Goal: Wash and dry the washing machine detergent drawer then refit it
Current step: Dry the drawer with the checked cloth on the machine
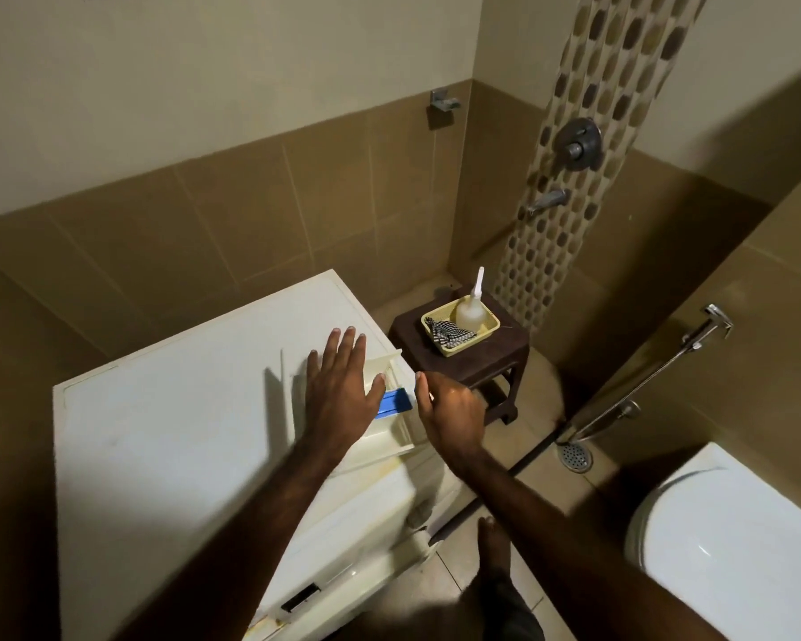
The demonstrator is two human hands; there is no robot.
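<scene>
Head view: left hand [341, 390] flat, released, over drawer [391, 421]; right hand [452, 416] loosely curled, grasping nothing.

White detergent drawer [391, 421] with blue insert pulled out from washing machine [181, 432] front top corner; open compartments face up

You see a dim, yellowish room. Light falls from above onto the white washer top [167, 437], the brightest spot. Your left hand [341, 390] throws a dark shadow leftward. Corners go dark, walls bend at the edges, and everything looks slightly soft.
</scene>
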